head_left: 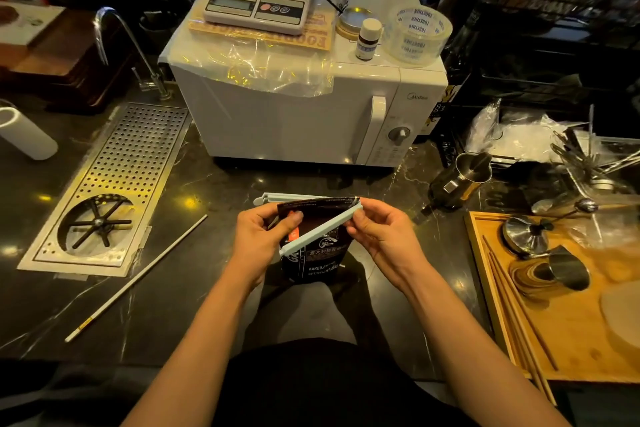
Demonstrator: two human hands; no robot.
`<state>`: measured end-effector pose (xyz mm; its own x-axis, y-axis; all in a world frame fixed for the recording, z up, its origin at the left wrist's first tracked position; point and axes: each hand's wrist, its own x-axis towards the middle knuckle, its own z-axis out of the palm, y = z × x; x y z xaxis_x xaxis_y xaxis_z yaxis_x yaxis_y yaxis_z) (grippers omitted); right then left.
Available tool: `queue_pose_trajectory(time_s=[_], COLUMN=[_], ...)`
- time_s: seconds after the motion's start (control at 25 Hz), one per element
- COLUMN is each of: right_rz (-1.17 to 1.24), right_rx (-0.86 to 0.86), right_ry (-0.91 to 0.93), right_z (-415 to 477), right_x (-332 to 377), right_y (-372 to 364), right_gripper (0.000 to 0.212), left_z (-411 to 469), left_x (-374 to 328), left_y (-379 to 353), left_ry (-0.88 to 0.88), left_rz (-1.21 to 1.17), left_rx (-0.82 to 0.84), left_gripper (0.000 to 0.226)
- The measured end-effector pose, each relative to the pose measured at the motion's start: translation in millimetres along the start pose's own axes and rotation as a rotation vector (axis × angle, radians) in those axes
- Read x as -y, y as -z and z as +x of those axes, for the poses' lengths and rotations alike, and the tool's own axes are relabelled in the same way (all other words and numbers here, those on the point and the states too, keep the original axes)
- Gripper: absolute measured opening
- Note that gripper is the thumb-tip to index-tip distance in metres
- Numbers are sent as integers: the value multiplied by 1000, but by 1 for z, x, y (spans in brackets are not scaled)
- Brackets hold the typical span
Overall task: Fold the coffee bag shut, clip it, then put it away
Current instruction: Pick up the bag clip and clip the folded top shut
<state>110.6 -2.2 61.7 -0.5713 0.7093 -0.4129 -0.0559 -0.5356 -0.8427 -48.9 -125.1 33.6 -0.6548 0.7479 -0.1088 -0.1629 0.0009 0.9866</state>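
In the lower centre, coffee bag [313, 263]: it stands upright on the dark desk [194, 288], in front of the white microwave [277, 114], with its top, which looks folded over, held between both hands.
Left hand [258, 236]: grips the bag's upper left corner, thumb on the front of the fold and fingers behind.
Right hand [384, 232]: pinches the right end of the clip [320, 229] at the bag's upper right corner.
Clip: pale blue, long and thin. One bar lies level behind the fold, poking out toward the left of the frame. The other bar crosses the bag's front on a slant, from upper right down to lower left.
Relation that matters: the two bars gape apart on the left hand's side with the fold between them. They seem to join at the right.
Long axis: the back bar runs along the fold, left to right across the frame.
Step in hand: as I judge it, the clip is placed but not yet closed. The slanted bar would have to swing up to meet the fold.
Nearer hand: the left hand is just beside the slanted bar's free end.
Risk: the fold may slip out as the thumb gives way to the bar.
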Motion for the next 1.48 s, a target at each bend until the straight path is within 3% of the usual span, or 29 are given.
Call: queue_pose_trajectory(time_s=[0.2, 0.56, 0.8, 0.96, 1.08, 1.28, 1.36, 1.48], right_rz=[-136, -501, -580, -631, -652, -693, -697, -702], right_rx=[-18, 61, 169, 107, 112, 126, 120, 121], right_ry=[25, 196, 249, 307, 331, 359, 356, 347], right_z=[4, 7, 13, 15, 14, 12, 12, 13], right_x=[-7, 0, 1, -2, -4, -6, -5, -4], right_y=[2, 2, 0, -7, -4, 2, 3, 1], right_gripper=[33, 16, 12, 14, 15, 11, 13, 14], left_z=[0, -1, -2, -7, -8, -9, -11, -13], left_x=[0, 0, 0, 1, 6, -11, -17, -20], left_y=[-1, -4, -5, -11, -6, 19, 26, 33], left_ry=[28, 40, 54, 67, 120, 94, 106, 78], left_rz=[-43, -62, -69, -82, -62, 197, 216, 218], left_rx=[19, 15, -1, -151, -248, 32, 86, 33], left_gripper=[22, 20, 20, 25, 46, 65, 56, 38])
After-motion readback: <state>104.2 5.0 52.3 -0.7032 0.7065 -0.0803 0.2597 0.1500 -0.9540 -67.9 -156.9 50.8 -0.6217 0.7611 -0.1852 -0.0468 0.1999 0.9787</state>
